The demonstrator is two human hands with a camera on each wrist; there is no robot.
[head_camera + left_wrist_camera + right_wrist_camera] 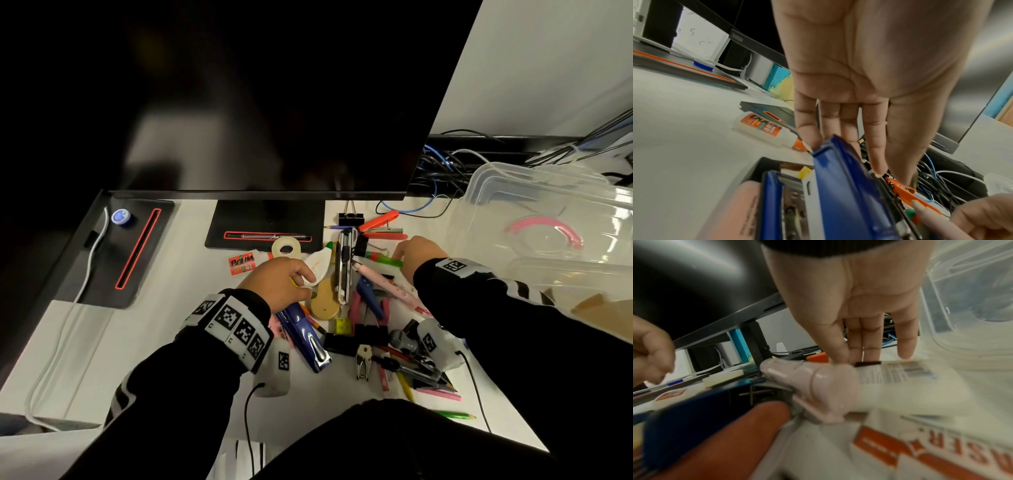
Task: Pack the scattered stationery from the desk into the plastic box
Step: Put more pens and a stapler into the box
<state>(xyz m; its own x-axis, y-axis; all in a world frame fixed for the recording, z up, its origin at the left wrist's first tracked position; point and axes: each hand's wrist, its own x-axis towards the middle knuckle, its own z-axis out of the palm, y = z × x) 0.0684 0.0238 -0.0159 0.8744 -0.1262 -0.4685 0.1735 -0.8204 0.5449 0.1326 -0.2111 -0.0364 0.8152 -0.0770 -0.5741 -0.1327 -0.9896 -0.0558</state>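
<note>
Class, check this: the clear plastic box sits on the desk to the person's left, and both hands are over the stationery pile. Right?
Not quite. The head view shows the clear plastic box to the person's right, beside the right hand. The rest holds: it sits on the desk, and the left hand is over the pile too.

right hand [416,255] fingertips hidden behind knuckles; grasp unclear.

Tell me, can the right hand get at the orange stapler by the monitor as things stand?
Probably yes. The right hand hovers just in front of the orange stapler, which lies uncovered on top of the clutter, and nothing stands between them.
</note>
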